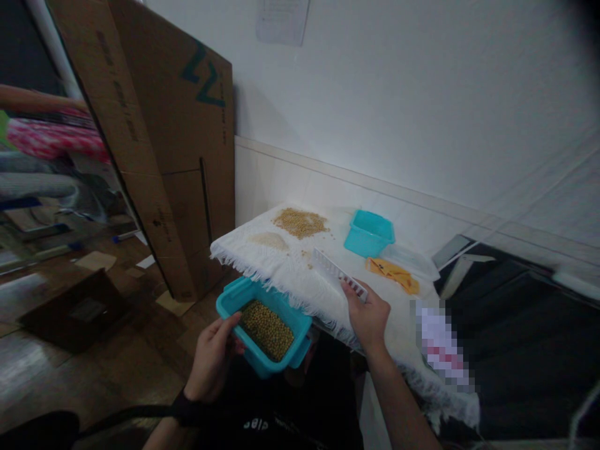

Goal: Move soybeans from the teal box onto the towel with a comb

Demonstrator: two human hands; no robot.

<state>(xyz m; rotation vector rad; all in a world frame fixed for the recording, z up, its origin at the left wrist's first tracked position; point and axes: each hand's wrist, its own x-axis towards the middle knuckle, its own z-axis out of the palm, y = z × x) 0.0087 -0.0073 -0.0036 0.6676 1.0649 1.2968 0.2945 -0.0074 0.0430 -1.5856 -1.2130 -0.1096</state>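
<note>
My left hand (216, 350) grips the left rim of a turquoise plastic tub (300, 322), thumb over the edge. Yellowish beans (267, 328) lie in the tub, which is held just below the table's fringed front edge. In my right hand (368, 312) is a thin white plastic strip (330, 265) with a row of slots along it. Its far end is low over the white cloth (323, 303), close to a few loose beans; whether it touches is unclear. Farther back on the cloth are a pile of tan beans (300, 222) and a smaller pale heap (269, 240) of fine grains.
A second turquoise tub (370, 232) stands at the back right, beside a yellow packet (392, 275) and a clear plastic lid (415, 259). A blurred-out packet (443, 347) lies farther right. A tall cardboard box (187, 156) rises at left; another person's arm (42, 100) shows beyond it.
</note>
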